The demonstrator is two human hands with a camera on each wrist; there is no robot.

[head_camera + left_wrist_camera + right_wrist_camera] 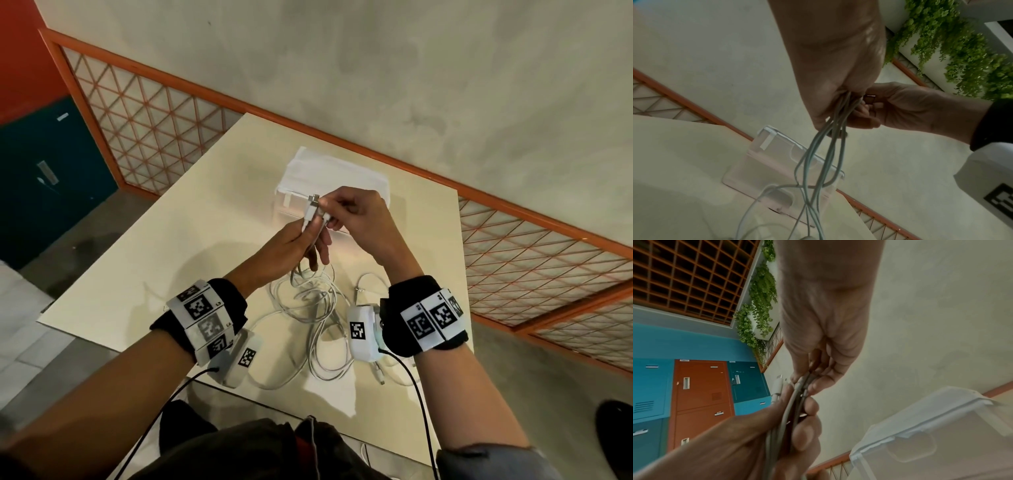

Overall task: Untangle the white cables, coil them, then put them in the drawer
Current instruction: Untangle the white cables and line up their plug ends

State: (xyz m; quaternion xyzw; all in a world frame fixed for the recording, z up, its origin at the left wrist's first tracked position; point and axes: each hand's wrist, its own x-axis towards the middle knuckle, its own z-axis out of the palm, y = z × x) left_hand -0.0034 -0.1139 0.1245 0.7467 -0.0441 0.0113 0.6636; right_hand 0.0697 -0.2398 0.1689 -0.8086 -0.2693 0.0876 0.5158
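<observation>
Both hands are raised above the cream table (pixel 178 267) in the head view. My left hand (pixel 305 240) grips a bundle of several white cable strands (pixel 818 154) that hang down to a loose tangle (pixel 308 308) on the table. My right hand (pixel 329 210) pinches the cables' connector ends (pixel 313 202) just above the left fist. In the right wrist view the right fingers (pixel 818 381) close on the strands (pixel 795 402), with a white plug (pixel 777 386) sticking out beside them. The white translucent drawer box (pixel 329 171) stands behind the hands; whether its drawer is open is unclear.
A separate white cable with a metal plug (pixel 363 287) lies right of the tangle, and another connector (pixel 378 375) lies near the table's front edge. An orange-framed lattice railing (pixel 154 113) runs behind the table. Teal and orange lockers (pixel 701 394) stand at the left.
</observation>
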